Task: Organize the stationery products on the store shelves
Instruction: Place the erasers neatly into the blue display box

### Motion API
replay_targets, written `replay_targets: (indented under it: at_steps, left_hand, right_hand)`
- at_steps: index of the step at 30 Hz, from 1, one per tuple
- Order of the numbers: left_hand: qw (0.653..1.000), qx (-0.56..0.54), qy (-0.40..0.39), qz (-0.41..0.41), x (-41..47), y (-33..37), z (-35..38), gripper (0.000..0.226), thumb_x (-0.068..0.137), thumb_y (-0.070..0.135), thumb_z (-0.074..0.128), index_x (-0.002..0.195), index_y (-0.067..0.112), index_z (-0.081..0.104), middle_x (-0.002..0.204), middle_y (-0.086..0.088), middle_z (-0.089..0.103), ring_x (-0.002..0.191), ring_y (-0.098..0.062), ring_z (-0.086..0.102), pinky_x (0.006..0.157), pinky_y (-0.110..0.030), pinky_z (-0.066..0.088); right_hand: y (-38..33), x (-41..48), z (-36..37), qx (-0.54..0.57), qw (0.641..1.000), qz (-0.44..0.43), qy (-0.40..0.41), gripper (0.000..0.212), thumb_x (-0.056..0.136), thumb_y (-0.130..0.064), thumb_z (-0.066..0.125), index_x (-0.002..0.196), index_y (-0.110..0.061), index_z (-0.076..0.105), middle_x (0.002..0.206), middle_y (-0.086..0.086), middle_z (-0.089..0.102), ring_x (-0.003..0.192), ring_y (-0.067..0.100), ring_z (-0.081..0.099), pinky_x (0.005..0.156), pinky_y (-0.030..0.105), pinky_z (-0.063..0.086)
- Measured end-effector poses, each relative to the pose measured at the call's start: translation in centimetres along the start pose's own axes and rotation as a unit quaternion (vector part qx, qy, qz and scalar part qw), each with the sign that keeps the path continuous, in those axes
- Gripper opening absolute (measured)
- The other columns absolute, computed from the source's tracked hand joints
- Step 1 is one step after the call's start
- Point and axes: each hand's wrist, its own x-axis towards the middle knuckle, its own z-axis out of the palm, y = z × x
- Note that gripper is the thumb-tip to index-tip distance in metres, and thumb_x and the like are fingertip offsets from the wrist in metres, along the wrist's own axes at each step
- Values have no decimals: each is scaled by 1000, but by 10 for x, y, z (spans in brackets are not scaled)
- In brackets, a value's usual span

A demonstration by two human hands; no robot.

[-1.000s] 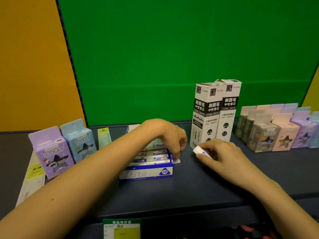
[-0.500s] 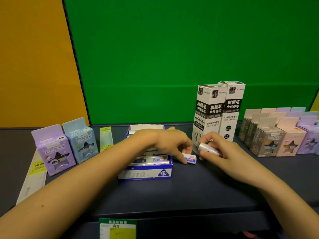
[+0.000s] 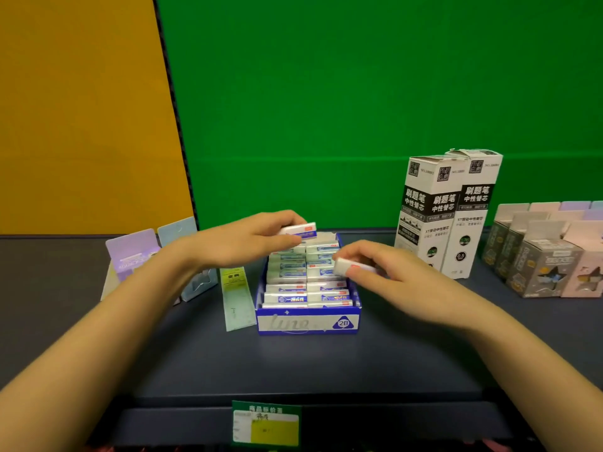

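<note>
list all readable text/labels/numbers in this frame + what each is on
"2B": front of the blue eraser display box.
"刷题笔 中性替芯": black bands on the tall white refill boxes.
"0.5": round mark low on the right refill box.
Too blurred: eraser wrappers, price tag, pastel and grey star boxes, green strip packet.

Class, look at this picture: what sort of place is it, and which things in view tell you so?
Probably a stationery shop shelf: a price tag on the shelf edge, an eraser box, and rows of boxed goods.
</note>
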Motion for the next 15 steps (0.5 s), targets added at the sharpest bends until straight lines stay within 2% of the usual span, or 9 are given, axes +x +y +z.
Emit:
replay_targets:
  at_steps: [3, 5, 8, 11, 13, 15]
  left_hand:
    - [999, 19, 25, -29, -10, -14, 7, 23, 97, 22, 37, 117, 21, 49, 115, 6, 57, 95, 7, 54, 80, -5, 42]
    - [998, 38, 42, -40, -14, -19, 10, 28, 99, 22, 33, 124, 23, 45, 118, 13, 49, 103, 2, 47, 85, 1, 35]
    - [996, 55, 62, -34, -16, -23, 16, 32, 100, 21, 29, 127, 17, 44, 118, 12, 44, 107, 1, 39, 74, 13, 24]
    - [995, 83, 61, -7, -18, -28, 19, 32, 99, 21, 30, 125, 11, 47, 119, 2, 50, 107, -6, 44, 79, 8, 26]
    - [993, 105, 52, 12, -18, -32, 19, 32, 99, 24, 32, 123, 11, 48, 115, -3, 51, 105, -9, 46, 84, 1, 30]
    - [990, 134, 44, 31, -17, -36, 20, 39, 95, 34, 32, 124, 14, 50, 113, -1, 51, 103, -7, 46, 87, -4, 31]
  right_hand:
    - [-5, 14, 9, -30, 999, -11, 11, 26, 90, -33, 52, 114, -24, 57, 101, -19, 60, 87, -7, 54, 71, 5, 40]
    - [-6, 23, 14, -60, 998, -12, 16, 26, 88, -33, 56, 113, -25, 58, 101, -15, 61, 88, -3, 53, 70, 7, 38]
    - [-6, 31, 21, -68, 998, -12, 0, 24, 83, -31, 63, 106, -25, 61, 99, -15, 64, 86, -5, 56, 71, 8, 40]
    - [-5, 34, 23, -94, 996, -9, 0, 24, 78, -25, 69, 102, -26, 64, 99, -13, 67, 79, -9, 54, 66, 2, 38]
    - [-4, 35, 23, -128, 992, -5, 2, 25, 77, -25, 71, 101, -26, 65, 102, -11, 68, 77, -4, 54, 66, 7, 38]
    - [-3, 35, 23, -150, 989, -7, 1, 23, 77, -25, 70, 100, -26, 67, 103, -9, 68, 83, 1, 56, 73, 14, 41]
